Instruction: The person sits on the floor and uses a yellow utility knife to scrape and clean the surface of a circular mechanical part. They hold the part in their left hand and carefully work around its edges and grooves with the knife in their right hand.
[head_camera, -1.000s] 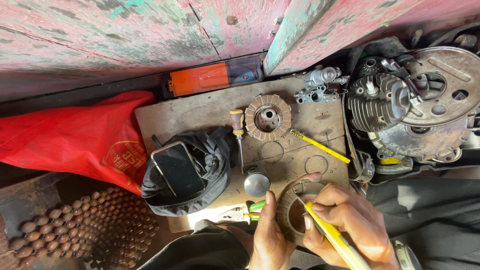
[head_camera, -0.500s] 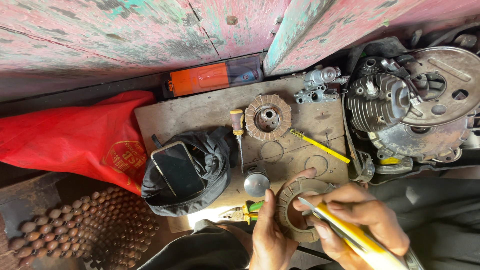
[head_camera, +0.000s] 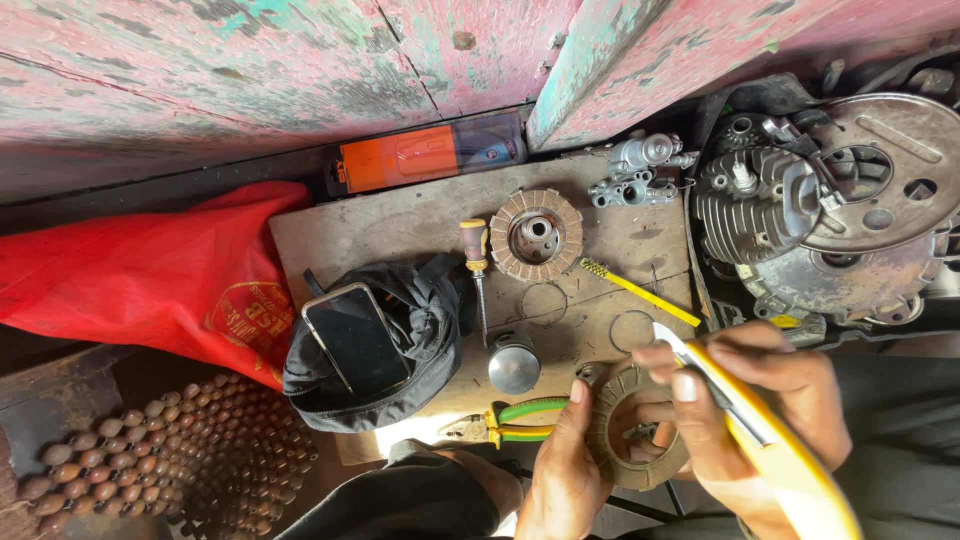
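Note:
My left hand (head_camera: 565, 470) grips the left rim of a round brown clutch friction plate (head_camera: 612, 420), held upright over the near edge of a wooden board (head_camera: 400, 225). My right hand (head_camera: 745, 400) holds a yellow-handled utility knife (head_camera: 770, 440), its blade tip close to the plate's upper edge; the fingers also touch the plate's right side. The plate's centre is an open hole.
On the board lie a clutch pack (head_camera: 538, 236), a screwdriver (head_camera: 477, 270), a piston (head_camera: 514, 368), green-handled pliers (head_camera: 505, 422), a yellow brush (head_camera: 638, 291), two thin rings, a carburettor (head_camera: 640, 170). A phone (head_camera: 355, 338) rests on a black pouch. An engine (head_camera: 820, 215) sits right, a red bag (head_camera: 130, 280) left.
My right hand with the knife has risen and shifted right, so the blade now sits at the plate's top edge instead of across its face. The left hand keeps its grip.

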